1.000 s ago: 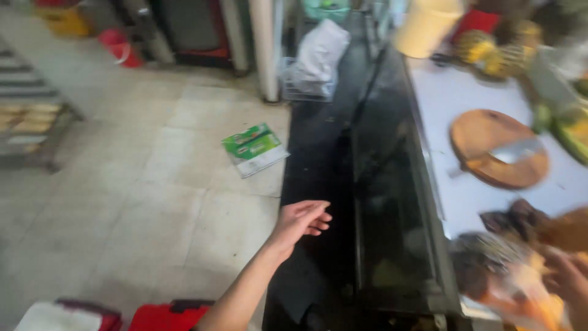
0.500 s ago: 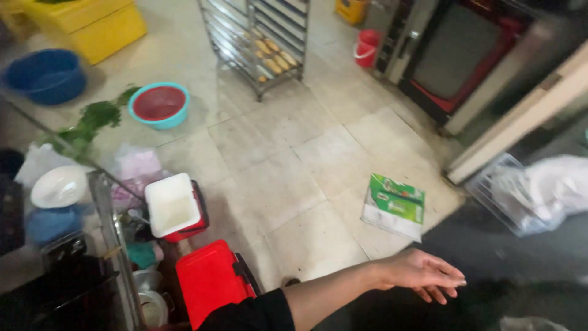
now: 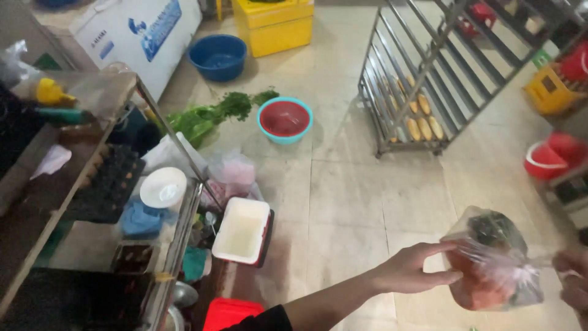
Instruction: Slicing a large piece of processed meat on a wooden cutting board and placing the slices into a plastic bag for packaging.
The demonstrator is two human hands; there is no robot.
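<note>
Left hand point(image 3: 411, 270) pinches the clear plastic bag of red and green food point(image 3: 493, 260); right hand point(image 3: 572, 277), beside it, grips its twisted neck.

Commercial food-prep kitchen: metal tray rack point(image 3: 422, 79) holding bread rolls point(image 3: 422, 122), tiled floor point(image 3: 349, 202), wash basins point(image 3: 217, 56), leafy greens point(image 3: 208, 116), chest freezer point(image 3: 138, 37).

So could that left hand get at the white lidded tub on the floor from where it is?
Probably yes. The left hand is on the clear bag, and only bare floor shows between it and the white tub, though it would have to let go and stretch down.
</note>
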